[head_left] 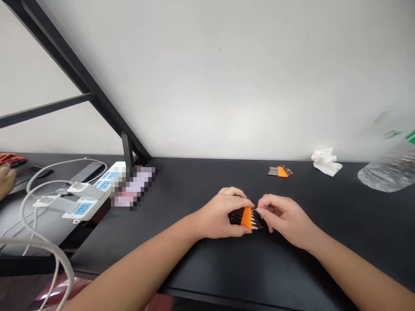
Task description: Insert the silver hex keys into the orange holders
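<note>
My left hand (223, 214) is closed around an orange hex key holder (247, 217), thumb and fingers at its two edges. Several dark metal hex keys (256, 222) sit side by side in the holder, their bent ends pointing right. At those ends, my right hand (285, 218) pinches the tip of one hex key between thumb and forefinger. The other fingers of that hand are curled. Farther back on the black table (194, 185) lies a second orange holder (282, 172) with its own row of hex keys.
A crumpled white tissue (326, 162) and a clear plastic bottle (389, 172) lie at the back right. On the left are a power strip (97, 194) with white cables, a pixelated item (132, 188) and a black metal frame (106, 114). Another person's hand (6, 180) shows at the far left edge.
</note>
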`<state>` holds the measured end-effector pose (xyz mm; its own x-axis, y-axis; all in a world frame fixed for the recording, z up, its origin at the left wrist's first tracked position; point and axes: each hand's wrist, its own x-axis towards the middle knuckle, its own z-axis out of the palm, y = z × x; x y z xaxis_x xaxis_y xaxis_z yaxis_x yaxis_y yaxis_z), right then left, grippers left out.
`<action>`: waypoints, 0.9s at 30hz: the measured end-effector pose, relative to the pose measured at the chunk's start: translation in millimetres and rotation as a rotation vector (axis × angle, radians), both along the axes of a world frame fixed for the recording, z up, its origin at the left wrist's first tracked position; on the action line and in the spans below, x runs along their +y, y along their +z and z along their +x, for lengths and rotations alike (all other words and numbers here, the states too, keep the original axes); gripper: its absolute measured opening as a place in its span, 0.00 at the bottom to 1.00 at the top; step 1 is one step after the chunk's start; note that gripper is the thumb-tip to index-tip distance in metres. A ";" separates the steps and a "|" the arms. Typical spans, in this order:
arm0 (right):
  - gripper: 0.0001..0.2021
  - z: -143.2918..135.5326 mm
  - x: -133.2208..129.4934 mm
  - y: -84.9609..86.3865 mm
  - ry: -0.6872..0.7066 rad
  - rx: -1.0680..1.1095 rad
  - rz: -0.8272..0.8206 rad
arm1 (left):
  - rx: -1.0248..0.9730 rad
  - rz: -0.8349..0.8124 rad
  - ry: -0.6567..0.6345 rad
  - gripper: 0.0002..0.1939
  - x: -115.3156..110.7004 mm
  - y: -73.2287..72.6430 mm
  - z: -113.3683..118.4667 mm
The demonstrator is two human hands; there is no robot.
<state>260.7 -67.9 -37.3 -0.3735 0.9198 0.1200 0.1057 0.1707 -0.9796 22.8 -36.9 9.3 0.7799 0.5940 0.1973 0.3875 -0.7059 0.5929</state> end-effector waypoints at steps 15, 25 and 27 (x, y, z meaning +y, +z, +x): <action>0.16 -1.9 14.4 -7.8 0.068 -0.015 -0.051 | 0.100 0.066 0.117 0.28 -3.9 0.5 3.7; 0.18 59.8 65.1 -35.4 -0.602 -0.548 0.361 | 0.300 0.099 0.255 0.25 24.7 -4.5 -20.5; 0.24 76.4 79.7 -43.7 -0.677 -0.588 0.337 | 0.329 0.120 0.275 0.25 28.1 -4.3 -22.8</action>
